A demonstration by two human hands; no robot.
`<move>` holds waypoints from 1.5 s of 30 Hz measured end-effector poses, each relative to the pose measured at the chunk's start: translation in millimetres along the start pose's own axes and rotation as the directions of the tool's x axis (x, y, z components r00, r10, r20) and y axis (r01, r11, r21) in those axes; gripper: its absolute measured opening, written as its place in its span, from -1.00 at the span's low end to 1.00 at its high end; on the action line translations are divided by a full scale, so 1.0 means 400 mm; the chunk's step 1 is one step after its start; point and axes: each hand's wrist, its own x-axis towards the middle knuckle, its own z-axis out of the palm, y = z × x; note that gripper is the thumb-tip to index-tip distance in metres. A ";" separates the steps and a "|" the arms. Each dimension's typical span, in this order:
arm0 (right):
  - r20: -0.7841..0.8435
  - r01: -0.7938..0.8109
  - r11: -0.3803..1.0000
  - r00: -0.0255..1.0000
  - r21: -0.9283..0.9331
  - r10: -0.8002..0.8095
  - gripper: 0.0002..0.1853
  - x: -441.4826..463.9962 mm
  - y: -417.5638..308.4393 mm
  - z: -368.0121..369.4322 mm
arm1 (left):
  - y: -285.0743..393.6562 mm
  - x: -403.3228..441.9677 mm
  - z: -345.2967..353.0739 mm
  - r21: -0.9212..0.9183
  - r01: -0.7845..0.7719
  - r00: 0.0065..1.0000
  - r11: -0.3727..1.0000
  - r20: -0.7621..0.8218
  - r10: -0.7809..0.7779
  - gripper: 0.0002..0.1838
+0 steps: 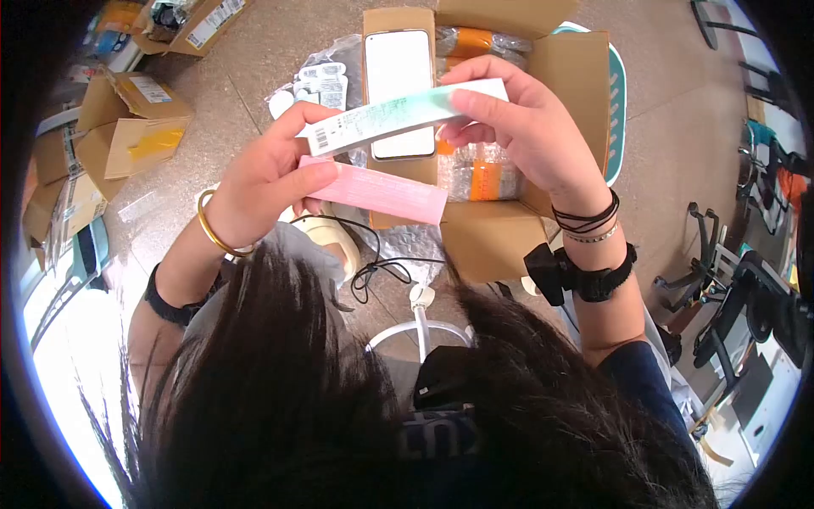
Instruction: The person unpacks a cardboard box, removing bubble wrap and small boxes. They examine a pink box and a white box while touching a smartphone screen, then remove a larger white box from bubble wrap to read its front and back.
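A long pink box (pixel 386 192) is held in my left hand (pixel 275 165), its thumb on the near end. Just above it, a long white and green box (pixel 381 121) with a barcode at its left end is tilted up to the right. My right hand (pixel 513 110) grips this box by its right end, thumb on top, fingers curled behind. The fingers of my left hand also lie against its left end. Behind the boxes, a phone with a blank white screen (pixel 397 68) rests on the cardboard.
An open carton (pixel 577 102) with wrapped, orange-taped packages (pixel 486 180) lies beyond my hands, beside a teal basket (pixel 617 127). Plastic bags and white packets (pixel 322 83) are left of the phone. Opened cartons (pixel 127 127) stand far left. A black cable (pixel 377 270) and stool base (pixel 420 322) are below.
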 end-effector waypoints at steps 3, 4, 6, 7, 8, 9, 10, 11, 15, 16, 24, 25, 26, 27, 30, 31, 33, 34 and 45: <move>-0.021 0.056 0.996 0.998 0.076 -0.054 -0.75 0.000 0.016 0.001 | 0.005 -0.004 0.015 0.095 -0.052 0.995 0.994 -0.080 0.059 -0.58; -0.016 0.056 0.995 0.998 0.079 -0.055 -0.75 0.000 0.018 0.004 | 0.008 -0.004 0.018 0.099 -0.086 0.992 0.991 -0.083 0.094 -0.59; -0.054 0.117 0.986 0.992 0.117 -0.112 -0.74 -0.004 0.020 0.007 | 0.012 -0.004 0.023 0.104 -0.119 0.988 0.987 -0.084 0.128 -0.59; -0.054 0.118 0.986 0.992 0.119 -0.113 -0.74 -0.005 0.019 0.008 | 0.015 -0.006 0.026 0.101 -0.129 0.988 0.986 -0.077 0.137 -0.58; -0.055 0.154 0.984 0.987 0.087 -0.150 -0.72 -0.006 0.018 0.008 | 0.017 -0.007 0.027 0.098 -0.139 0.987 0.985 -0.070 0.146 -0.57; -0.053 0.190 0.980 0.981 0.056 -0.187 -0.70 -0.005 0.017 0.008 | 0.013 -0.005 0.028 0.099 -0.138 0.987 0.986 -0.070 0.145 -0.57; -0.051 0.190 0.980 0.981 0.059 -0.187 -0.70 -0.003 0.017 0.007 | 0.005 -0.003 0.029 0.085 -0.177 0.981 0.981 -0.059 0.182 -0.55; -0.066 0.216 0.975 0.975 0.058 -0.212 -0.70 0.001 0.017 0.005 | -0.001 -0.002 0.029 0.070 -0.216 0.974 0.974 -0.048 0.220 -0.54; -0.140 0.251 0.968 0.959 0.015 -0.247 -0.68 0.011 0.020 0.006 | -0.006 -0.006 0.036 0.004 -0.198 0.980 0.980 -0.006 0.198 -0.51; -0.142 0.250 0.968 0.959 0.015 -0.246 -0.68 0.012 0.020 0.005 | -0.006 -0.008 0.038 -0.010 -0.177 0.984 0.984 -0.003 0.177 -0.51; -0.113 0.267 0.861 0.964 0.432 -0.242 -0.66 0.039 0.019 0.025 | 0.020 -0.014 0.036 0.150 0.013 0.993 0.989 0.111 -0.030 -0.42; -0.119 0.270 0.864 0.963 0.425 -0.243 -0.66 0.040 0.019 0.031 | 0.021 -0.013 0.037 0.149 0.006 0.993 0.989 0.119 -0.024 -0.42; -0.079 0.199 0.823 0.979 0.533 -0.186 -0.63 0.040 0.019 0.038 | 0.022 -0.013 0.037 0.117 0.043 0.989 0.992 0.132 -0.059 -0.43; -0.033 0.124 0.767 0.991 0.630 -0.133 -0.59 0.039 0.020 0.041 | 0.023 -0.012 0.037 0.087 0.081 0.985 0.993 0.147 -0.093 -0.44; 0.120 0.006 0.670 0.983 0.743 -0.142 -0.49 0.040 0.014 0.047 | 0.032 -0.011 0.044 0.041 0.097 0.983 0.994 0.155 -0.103 -0.47; 0.154 -0.004 0.649 0.973 0.761 -0.175 -0.47 0.036 0.006 0.058 | 0.034 -0.012 0.044 0.027 0.118 0.981 0.993 0.153 -0.120 -0.47; 0.105 -0.004 0.669 0.988 0.743 -0.111 -0.47 0.035 -0.007 0.074 | 0.024 -0.012 0.037 0.021 0.074 0.983 0.997 0.164 -0.076 -0.55; 0.070 0.018 0.719 0.993 0.695 -0.092 -0.50 0.034 -0.009 0.076 | 0.019 -0.012 0.035 0.015 0.029 0.985 0.999 0.172 -0.031 -0.62; 0.059 0.054 0.814 0.992 0.578 -0.108 -0.60 0.031 -0.003 0.070 | 0.004 -0.013 0.027 -0.032 0.008 0.981 0.999 0.196 -0.002 -0.70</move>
